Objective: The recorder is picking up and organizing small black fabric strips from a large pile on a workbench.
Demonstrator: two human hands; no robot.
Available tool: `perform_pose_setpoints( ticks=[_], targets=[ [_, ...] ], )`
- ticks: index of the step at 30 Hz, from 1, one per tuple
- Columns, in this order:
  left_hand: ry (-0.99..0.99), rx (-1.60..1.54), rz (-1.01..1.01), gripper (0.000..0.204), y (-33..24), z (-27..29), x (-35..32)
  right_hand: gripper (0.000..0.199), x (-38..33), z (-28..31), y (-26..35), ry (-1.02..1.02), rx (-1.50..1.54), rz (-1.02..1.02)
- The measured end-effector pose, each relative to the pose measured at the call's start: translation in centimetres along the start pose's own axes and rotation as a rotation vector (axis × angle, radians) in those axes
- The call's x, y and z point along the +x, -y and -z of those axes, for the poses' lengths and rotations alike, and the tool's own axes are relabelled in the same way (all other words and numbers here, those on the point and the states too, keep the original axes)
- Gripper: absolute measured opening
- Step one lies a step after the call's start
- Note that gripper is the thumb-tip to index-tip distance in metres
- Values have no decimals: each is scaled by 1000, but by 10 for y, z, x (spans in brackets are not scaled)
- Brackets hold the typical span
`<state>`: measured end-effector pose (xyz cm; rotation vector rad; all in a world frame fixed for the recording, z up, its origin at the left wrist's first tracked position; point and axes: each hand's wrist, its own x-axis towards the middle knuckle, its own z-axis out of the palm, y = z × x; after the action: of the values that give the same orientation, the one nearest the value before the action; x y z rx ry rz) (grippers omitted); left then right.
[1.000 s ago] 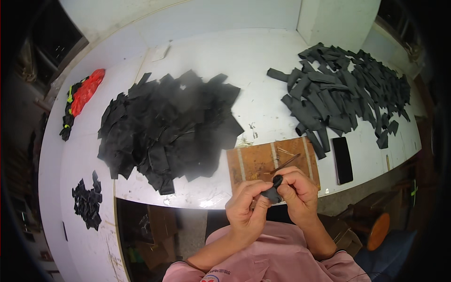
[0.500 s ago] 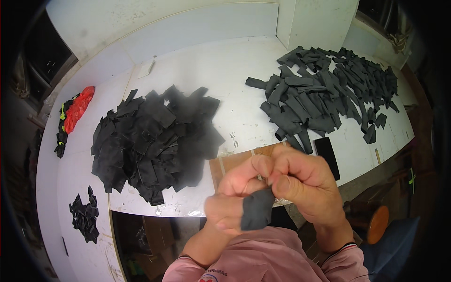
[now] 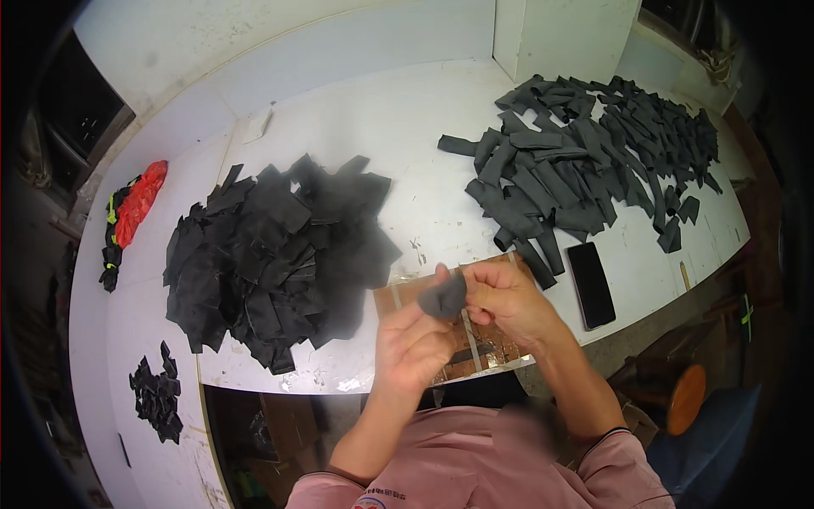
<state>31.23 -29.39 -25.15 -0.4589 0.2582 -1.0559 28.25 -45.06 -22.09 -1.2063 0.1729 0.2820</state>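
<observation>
Head view: a dark fabric piece [image 3: 444, 297] is gripped by left hand [image 3: 413, 346] and right hand [image 3: 509, 299], both closed on it, above the brown board [image 3: 475, 343] at the desk [image 3: 407, 144] edge.

White table [image 3: 407, 136], black fabric piles [image 3: 271, 254], phone [image 3: 591, 285], brown board [image 3: 487, 348]

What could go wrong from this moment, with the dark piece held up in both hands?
The small dark fabric piece is pinched only at its edges between the left hand and right hand; a loose grip might drop it off the table's near edge. The black phone lies close to that edge beside the right forearm and might get knocked.
</observation>
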Motion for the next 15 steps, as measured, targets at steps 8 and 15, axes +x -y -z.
perform_pose_setpoints(
  ticks=[8, 15],
  targets=[
    [-331, 932, -241, 33, 13, 5, -12, 20, 5, 28, -44, 138, 70, -69],
    [-71, 2100, -820, 16, 23, -19, 3, 20, -8, 21, -30, -299, -388, 527]
  ],
)
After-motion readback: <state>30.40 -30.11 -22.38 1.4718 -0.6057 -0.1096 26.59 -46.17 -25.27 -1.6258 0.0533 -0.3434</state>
